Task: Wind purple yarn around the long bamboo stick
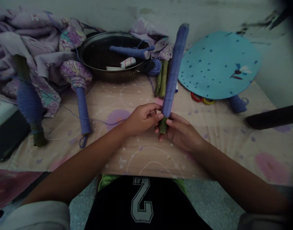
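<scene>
A long stick wound with blue thread (174,68) points away from me, its bare green end down near my hands. My right hand (181,131) is closed round that green lower end. My left hand (141,118) pinches the stick just above it, where the blue winding stops. A thin blue thread (98,120) trails left across the patterned cloth on the table (146,153) toward another blue-wrapped stick (83,110) topped with flowered fabric.
A dark metal pan (89,52) at the back holds a blue-wound stick and a white spool. Two bare green sticks (161,78) lie beside it. A round blue fan (218,64) lies at right, crumpled flowered fabric (29,38) at left, a dark bar (273,116) at the right edge.
</scene>
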Demonstrator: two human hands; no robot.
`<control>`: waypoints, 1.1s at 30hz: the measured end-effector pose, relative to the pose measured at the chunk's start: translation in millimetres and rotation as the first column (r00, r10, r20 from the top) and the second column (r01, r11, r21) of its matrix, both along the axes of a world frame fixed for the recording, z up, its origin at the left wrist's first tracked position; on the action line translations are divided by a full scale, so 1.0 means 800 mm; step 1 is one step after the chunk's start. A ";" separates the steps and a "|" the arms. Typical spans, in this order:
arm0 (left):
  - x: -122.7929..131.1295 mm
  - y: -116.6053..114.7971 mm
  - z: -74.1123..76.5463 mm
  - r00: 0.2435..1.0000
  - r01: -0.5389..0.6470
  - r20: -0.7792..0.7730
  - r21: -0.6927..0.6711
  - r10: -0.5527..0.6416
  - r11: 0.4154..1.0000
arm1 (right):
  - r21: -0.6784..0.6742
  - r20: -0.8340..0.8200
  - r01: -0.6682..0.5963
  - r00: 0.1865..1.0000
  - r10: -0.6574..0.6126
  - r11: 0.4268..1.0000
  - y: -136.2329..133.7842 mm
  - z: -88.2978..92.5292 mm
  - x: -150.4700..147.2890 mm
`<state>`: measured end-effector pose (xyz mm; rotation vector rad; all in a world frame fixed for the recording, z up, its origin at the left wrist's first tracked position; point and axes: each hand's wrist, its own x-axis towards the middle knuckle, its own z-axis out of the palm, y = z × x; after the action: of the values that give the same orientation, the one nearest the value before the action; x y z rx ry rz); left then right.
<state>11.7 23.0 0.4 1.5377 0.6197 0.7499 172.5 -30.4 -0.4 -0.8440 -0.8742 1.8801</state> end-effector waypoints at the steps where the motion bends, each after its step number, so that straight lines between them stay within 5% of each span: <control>1: 0.001 -0.001 -0.001 1.000 -0.013 -0.016 0.017 0.014 1.000 | -0.016 -0.018 0.014 1.000 -0.014 1.000 -0.001 0.001 -0.002; 7: 0.005 -0.002 -0.006 0.996 -0.090 -0.017 0.094 0.092 0.991 | -0.035 0.025 0.090 0.996 -0.089 0.995 -0.003 0.002 -0.006; 18: 0.008 -0.003 -0.006 0.998 -0.063 -0.022 0.060 0.064 0.996 | -0.021 0.013 0.077 0.997 -0.077 0.997 -0.001 0.001 -0.002; 33: 0.003 -0.001 0.001 0.981 0.168 0.117 -0.142 -0.152 0.975 | 0.011 -0.082 -0.041 0.996 0.042 0.999 0.002 -0.005 0.006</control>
<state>14.4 22.3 1.4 1.3812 0.4570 0.6415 177.1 -28.4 -4.1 -0.7427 -0.8548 1.9315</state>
